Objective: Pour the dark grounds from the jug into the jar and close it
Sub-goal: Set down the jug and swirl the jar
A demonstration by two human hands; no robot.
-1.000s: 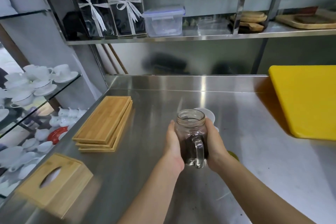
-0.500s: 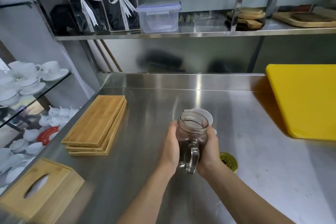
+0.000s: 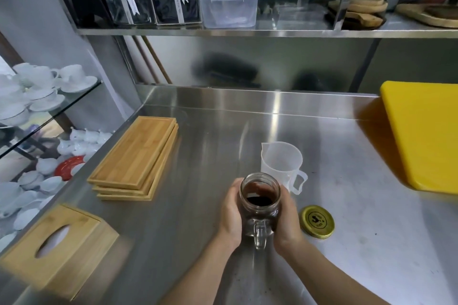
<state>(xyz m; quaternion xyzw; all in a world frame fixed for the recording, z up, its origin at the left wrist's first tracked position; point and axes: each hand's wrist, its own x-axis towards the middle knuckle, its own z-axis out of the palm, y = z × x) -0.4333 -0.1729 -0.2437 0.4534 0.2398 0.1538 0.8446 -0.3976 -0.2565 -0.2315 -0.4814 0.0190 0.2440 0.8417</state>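
A glass jar [image 3: 259, 202] with a handle facing me stands low over the steel counter, its mouth uncovered and dark grounds inside. My left hand [image 3: 231, 213] wraps its left side and my right hand [image 3: 287, 218] its right side. Just behind the jar stands a translucent plastic jug [image 3: 281, 163], upright, with nothing visible inside. The gold lid [image 3: 316, 221] lies flat on the counter to the right of my right hand, apart from the jar.
A stack of bamboo trays [image 3: 136, 156] lies to the left and a wooden tissue box [image 3: 57, 245] at the near left. A yellow cutting board [image 3: 423, 136] is on the right. White cups [image 3: 32, 96] fill glass shelves at far left; a steel shelf [image 3: 247, 31] runs overhead.
Both hands have lowered the jar toward the counter and nearer to me. The jug behind it and the gold lid have come into full view.
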